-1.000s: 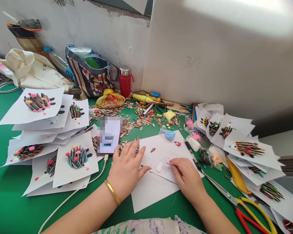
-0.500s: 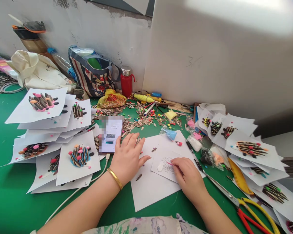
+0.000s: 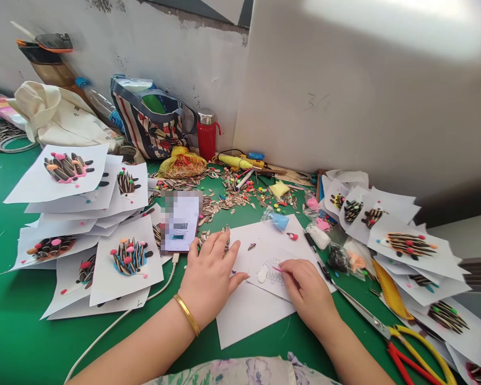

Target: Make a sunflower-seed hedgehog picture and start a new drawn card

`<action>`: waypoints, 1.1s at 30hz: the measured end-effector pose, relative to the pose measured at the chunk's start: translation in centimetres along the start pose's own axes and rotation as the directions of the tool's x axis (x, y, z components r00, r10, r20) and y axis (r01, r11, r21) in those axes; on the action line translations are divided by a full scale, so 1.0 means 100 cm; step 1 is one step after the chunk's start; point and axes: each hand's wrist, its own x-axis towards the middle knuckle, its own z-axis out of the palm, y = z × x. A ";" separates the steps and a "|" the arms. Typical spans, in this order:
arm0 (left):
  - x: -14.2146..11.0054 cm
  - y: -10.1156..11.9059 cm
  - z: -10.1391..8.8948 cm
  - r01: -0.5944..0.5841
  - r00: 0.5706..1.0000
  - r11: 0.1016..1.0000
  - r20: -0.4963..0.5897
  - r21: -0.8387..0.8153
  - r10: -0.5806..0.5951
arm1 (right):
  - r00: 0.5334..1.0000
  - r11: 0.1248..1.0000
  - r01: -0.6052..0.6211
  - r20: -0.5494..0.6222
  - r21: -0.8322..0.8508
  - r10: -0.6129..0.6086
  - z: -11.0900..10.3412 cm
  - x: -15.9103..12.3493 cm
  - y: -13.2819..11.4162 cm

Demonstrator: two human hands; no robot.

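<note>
A small card with a hedgehog-like line drawing [image 3: 273, 267] lies over a larger white sheet [image 3: 240, 321]. A white clay-like blob [image 3: 262, 275] sits on the drawing's left end. My right hand [image 3: 308, 289] rests at the card's right side, thumb and finger pinched on a thin pink strip [image 3: 278, 269] over the drawing. My left hand [image 3: 213, 278] lies palm down with fingers spread, partly over the sheet's left edge. Its fingertips are close to a phone [image 3: 185, 222] and loose sunflower seeds. One seed [image 3: 251, 246] lies on the sheet; anything under the left palm is hidden.
Stacked cards with seed hedgehogs stand left [image 3: 126, 283] and right [image 3: 412, 235]. Open scissors [image 3: 380, 326] and a yellow comb [image 3: 390, 289] lie right. Seeds and coloured balls [image 3: 240, 187] spread behind, before a red flask [image 3: 207, 133]. A cable [image 3: 116, 326] crosses the left side.
My left hand has shifted slightly towards me, covering a seed on the sheet that showed before. My right hand keeps its pinch at the same spot. The view has drifted a little.
</note>
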 end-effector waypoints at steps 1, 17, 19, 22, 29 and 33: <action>0.000 0.000 -0.001 0.004 1.000 1.000 0.006 0.001 -0.004 | 1.000 1.000 0.000 0.000 -0.001 0.000 0.000 0.000 0.000; -0.018 -0.010 -0.013 0.089 0.993 0.996 0.075 0.030 -0.091 | 1.000 1.000 -0.018 0.005 0.004 0.018 0.000 0.000 0.000; -0.019 -0.012 -0.012 0.099 0.992 0.994 0.077 0.034 -0.102 | 1.000 1.000 -0.015 0.000 0.005 0.015 0.000 0.000 0.000; -0.018 -0.013 -0.012 0.101 0.991 0.994 0.081 0.037 -0.104 | 1.000 1.000 -0.008 -0.006 0.009 0.008 0.000 0.001 0.001; -0.015 -0.010 -0.014 0.093 0.992 0.994 0.076 0.048 -0.097 | 1.000 1.000 -0.002 -0.006 0.003 0.002 -0.001 0.002 -0.001; -0.016 -0.006 -0.014 0.060 0.996 0.998 0.060 0.034 -0.062 | 1.000 1.000 0.001 -0.013 -0.002 -0.002 -0.001 0.002 -0.001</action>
